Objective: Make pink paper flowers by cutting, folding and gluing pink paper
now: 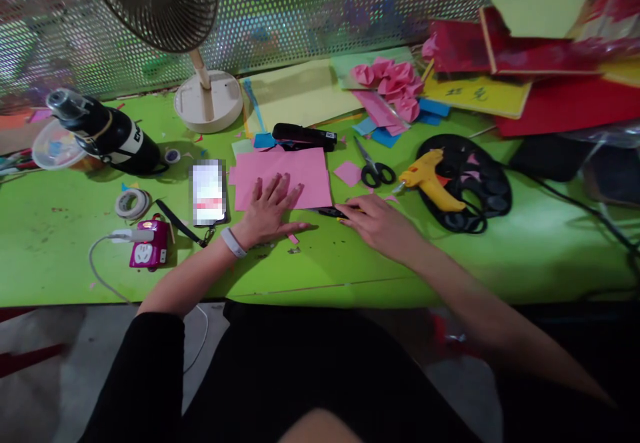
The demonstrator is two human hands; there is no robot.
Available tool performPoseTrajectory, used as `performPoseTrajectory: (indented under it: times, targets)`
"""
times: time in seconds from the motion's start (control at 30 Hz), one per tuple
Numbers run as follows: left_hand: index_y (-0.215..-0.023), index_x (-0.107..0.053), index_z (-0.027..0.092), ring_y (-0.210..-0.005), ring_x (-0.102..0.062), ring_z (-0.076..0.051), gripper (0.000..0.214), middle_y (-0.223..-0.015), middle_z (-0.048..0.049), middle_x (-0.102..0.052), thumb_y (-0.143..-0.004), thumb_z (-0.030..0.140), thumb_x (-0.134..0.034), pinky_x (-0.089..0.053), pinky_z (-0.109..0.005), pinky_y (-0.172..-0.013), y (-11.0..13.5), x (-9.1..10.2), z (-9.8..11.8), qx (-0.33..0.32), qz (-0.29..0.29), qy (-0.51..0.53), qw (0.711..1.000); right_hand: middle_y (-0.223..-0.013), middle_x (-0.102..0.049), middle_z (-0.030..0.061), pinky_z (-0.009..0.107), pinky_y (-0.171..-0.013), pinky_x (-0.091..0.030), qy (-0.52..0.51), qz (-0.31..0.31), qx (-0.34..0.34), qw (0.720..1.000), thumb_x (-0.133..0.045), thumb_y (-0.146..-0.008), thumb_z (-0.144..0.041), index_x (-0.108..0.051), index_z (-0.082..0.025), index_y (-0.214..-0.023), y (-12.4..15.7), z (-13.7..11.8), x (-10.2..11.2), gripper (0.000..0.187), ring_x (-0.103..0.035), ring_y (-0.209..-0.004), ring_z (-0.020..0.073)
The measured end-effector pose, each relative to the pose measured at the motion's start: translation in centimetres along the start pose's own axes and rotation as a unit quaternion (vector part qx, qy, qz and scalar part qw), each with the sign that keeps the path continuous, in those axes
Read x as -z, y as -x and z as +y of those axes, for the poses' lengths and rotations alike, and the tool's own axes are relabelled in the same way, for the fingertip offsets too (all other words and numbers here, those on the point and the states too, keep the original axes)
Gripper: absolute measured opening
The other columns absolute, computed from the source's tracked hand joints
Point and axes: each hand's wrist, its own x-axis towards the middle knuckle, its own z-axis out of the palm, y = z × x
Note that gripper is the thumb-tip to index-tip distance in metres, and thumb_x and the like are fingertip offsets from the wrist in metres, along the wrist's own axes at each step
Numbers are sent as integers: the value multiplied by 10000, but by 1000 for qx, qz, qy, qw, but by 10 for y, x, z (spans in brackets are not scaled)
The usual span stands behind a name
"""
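Note:
A pink paper sheet (300,171) lies flat on the green table (350,269). My left hand (270,209) rests on its near-left part, fingers stretched out flat and spread. My right hand (377,224) lies just right of the sheet's near corner, its fingers closed around a thin black pen-like tool (333,213) whose tip points left along the sheet's near edge. A small pink paper square (347,173) sits beyond the right hand.
Scissors (375,171), a yellow glue gun (433,186) on a black tray (483,176), a black stapler (305,136), pink paper flowers (393,86), stacked coloured sheets (550,76), a fan base (207,99), a black bottle (107,133), a phone (209,193), tape rolls (133,203) and a pink charger (147,249).

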Motion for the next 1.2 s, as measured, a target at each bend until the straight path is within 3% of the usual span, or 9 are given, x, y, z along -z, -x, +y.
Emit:
performPoseTrajectory:
  times: [0.3, 0.4, 0.57, 0.7, 0.87, 1.2]
  targets:
    - [-1601, 40, 332, -1560, 25, -334, 1004, -1692, -54, 22, -816, 864, -293, 139, -583, -1225, -14, -12, 20, 39, -7, 10, 999, -1074, -656, 174, 466, -833, -546, -4, 1, -32, 999, -462, -999, -260, -665, -125, -1266, 4, 16, 1, 361, -614, -998, 307]
    - [-1597, 38, 359, -1561, 45, -313, 968, -1693, -11, 6, -828, 854, -281, 102, -573, -1244, -17, -9, 23, 29, -13, 10, 999, -1070, -655, 169, 458, -830, -550, -12, 6, -25, 1000, -447, -1004, -258, -665, -137, -1264, 5, 21, 3, 360, -610, -978, 296]
    - [-1578, 111, 380, -1560, 70, -288, 953, -1686, 33, 89, -855, 819, -327, 108, -516, -1262, 12, 11, 11, 36, 8, -9, 999, -1061, -649, 171, 474, -810, -553, -1, 5, -20, 1000, -444, -1002, -261, -658, -141, -1278, 8, 22, 2, 369, -603, -981, 306]
    - [-1591, 49, 383, -1564, 43, -284, 942, -1687, 29, 86, -856, 812, -353, 138, -487, -1255, 34, 18, 5, 36, 0, -10, 999, -1069, -652, 164, 478, -808, -553, 6, -10, -12, 1000, -414, -1013, -256, -642, -168, -1307, 2, 13, -1, 382, -601, -995, 307]
    - [-1599, 1, 366, -1565, 6, -302, 950, -1692, -3, 54, -848, 822, -359, 153, -501, -1244, 34, 15, 7, 40, -4, -8, 999, -1095, -647, 179, 485, -822, -551, -4, -22, -18, 1000, -408, -1011, -250, -645, -154, -1304, -9, -1, -2, 388, -604, -1001, 313]
    - [-1599, 13, 354, -1564, 72, -279, 973, -1685, -6, 105, -833, 841, -339, 164, -492, -1242, 35, 11, 6, 41, 7, -5, 999, -1063, -657, 163, 452, -823, -562, 7, -15, 2, 1000, -421, -1010, -237, -664, -146, -1247, -6, -3, -2, 351, -609, -972, 298]
